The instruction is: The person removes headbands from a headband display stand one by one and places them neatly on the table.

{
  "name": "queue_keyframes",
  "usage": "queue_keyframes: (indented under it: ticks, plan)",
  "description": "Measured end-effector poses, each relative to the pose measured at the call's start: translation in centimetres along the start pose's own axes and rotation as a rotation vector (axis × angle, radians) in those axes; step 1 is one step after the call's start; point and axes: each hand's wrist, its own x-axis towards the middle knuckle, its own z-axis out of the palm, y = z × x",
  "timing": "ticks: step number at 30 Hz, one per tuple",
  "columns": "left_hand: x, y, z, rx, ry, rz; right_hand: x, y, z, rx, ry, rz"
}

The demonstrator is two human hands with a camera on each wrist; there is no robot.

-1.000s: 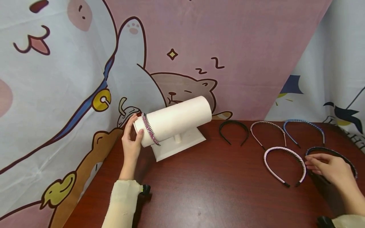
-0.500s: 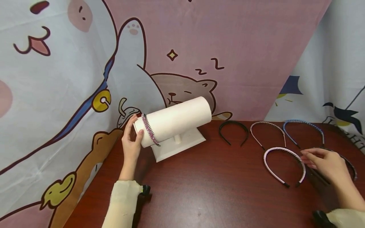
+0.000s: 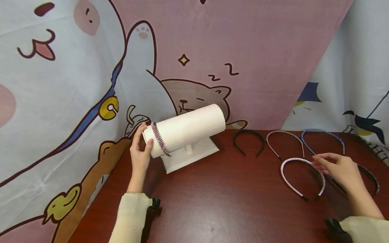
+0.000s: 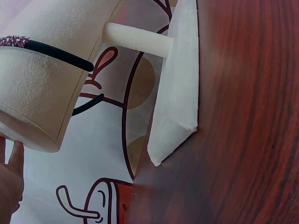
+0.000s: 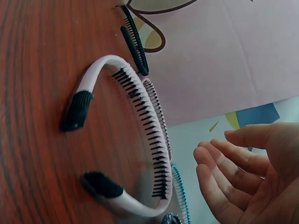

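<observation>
My left hand (image 3: 140,150) grips the left end of a white padded roll on a flat-based display stand (image 3: 189,126), thumb in front and fingers at the end face. Around the roll near that hand sits a toothed headband (image 3: 159,139) with pink glitter; its black tips show below the roll in the left wrist view. On the right, my right hand (image 3: 341,168) hovers by the far-right curve of a pale pink headband (image 5: 156,135), its fingers loosely bent and holding nothing. That pink headband lies on the table with black tips toward me.
Behind the pink headband lie a black headband (image 3: 248,131), a thin pinkish one (image 3: 284,131) and a blue one (image 3: 323,130). A dark headband (image 3: 373,177) is partly hidden by my right hand. A printed cartoon cloth (image 3: 258,50) hangs behind the brown table (image 3: 228,202).
My right hand has moved left, from the dark headband to above the pale pink one. The left hand keeps its grip on the display stand.
</observation>
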Motion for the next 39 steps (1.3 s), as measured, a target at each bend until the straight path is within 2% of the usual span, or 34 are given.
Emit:
queue_keyframes:
  ticks: [6,13,30,39]
  plan:
    - [0.0,0.4,0.2,0.01,0.0,-0.016,0.1,-0.7,0.2,0.012,0.007,-0.022]
    - [0.0,3.1,0.6,0.008,-0.005,-0.022,0.4,-1.7,1.1,0.115,-0.021,-0.057]
    - [0.0,3.4,0.6,0.011,-0.008,-0.035,1.1,-3.7,3.1,0.203,-0.049,-0.097]
    - [0.0,3.4,0.6,0.018,-0.008,-0.039,1.2,-4.9,4.2,0.174,-0.044,-0.121]
